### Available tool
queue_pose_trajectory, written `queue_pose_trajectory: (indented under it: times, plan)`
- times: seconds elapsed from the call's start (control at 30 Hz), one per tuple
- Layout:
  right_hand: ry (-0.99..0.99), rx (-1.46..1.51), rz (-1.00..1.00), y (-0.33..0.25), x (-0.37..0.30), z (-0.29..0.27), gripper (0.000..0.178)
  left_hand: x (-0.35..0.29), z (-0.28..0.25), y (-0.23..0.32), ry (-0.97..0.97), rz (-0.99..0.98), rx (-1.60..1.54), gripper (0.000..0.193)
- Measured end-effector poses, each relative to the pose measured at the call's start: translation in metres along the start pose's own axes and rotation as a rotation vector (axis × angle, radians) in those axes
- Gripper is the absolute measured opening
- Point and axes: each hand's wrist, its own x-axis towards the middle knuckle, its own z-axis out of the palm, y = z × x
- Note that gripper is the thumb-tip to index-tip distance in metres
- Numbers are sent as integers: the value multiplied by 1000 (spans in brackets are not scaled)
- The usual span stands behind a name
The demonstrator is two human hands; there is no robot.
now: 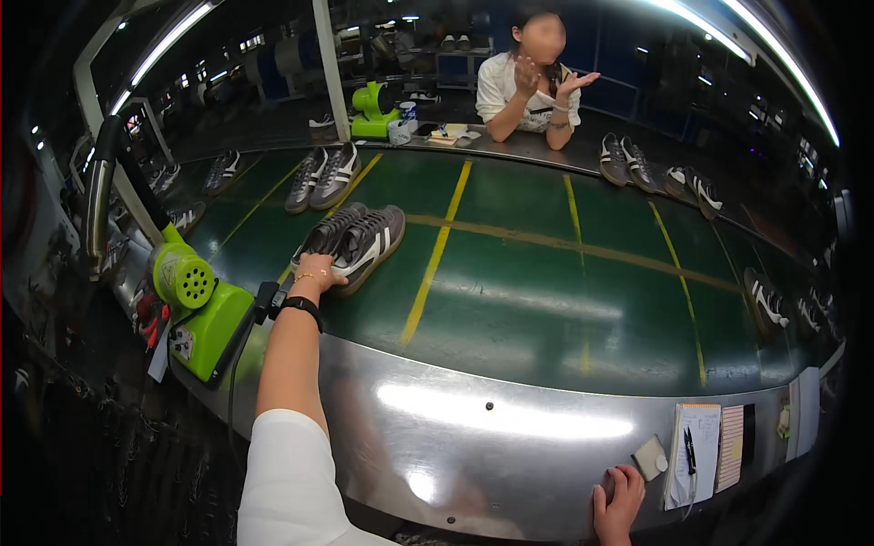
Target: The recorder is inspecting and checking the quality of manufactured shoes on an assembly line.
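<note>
We see pair of dark grey lace-up shoes (375, 240), white side stripes, tan soles; both upright, side by side, lying aslant on green belt (510, 273) near its closer edge, near ends partly covered.

Shoe count: two gray shoes (382, 235) at the one left hand (316, 271), two more in the pair behind (341, 177), then two pairs, so four, along the far right edge (637, 164). The shoes at both outer ends are too dim or cut off for a solid number, sorry. One right hand (621, 496) too, so two hands nearside, plus one co-worker (537, 86) with another two. Green machines (214, 337)? Two. Black wristband (303, 308), one. One white notepad (678, 446), one pen (690, 450) and three big tube lights (788, 64). Yellow belt lines (437, 250): at least five.
</note>
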Motion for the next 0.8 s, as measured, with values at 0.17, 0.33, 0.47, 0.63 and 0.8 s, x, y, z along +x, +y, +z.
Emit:
queue_pose_trajectory:
  times: [0.17, 0.33, 0.47, 0.63, 0.8]
  plan:
    - [-86, 142, 29, 4, -9, 9, 35, -66, -26, 18, -32, 23, -182, 61]
    - [-53, 163, 62, 23, -20, 10, 38, -164, -63, 74, -96, 353, -55, 59]
    - [-8, 217, -27, 25, -10, 17, 35, -276, -75, 102, -235, 417, -48, 52]
    - [-19, 295, -107, 33, -6, 19, 34, -369, -26, 103, -12, 589, 62, 42]
    - [94, 358, 15, 59, 2, 11, 38, -389, -27, 127, 331, 721, 117, 34]
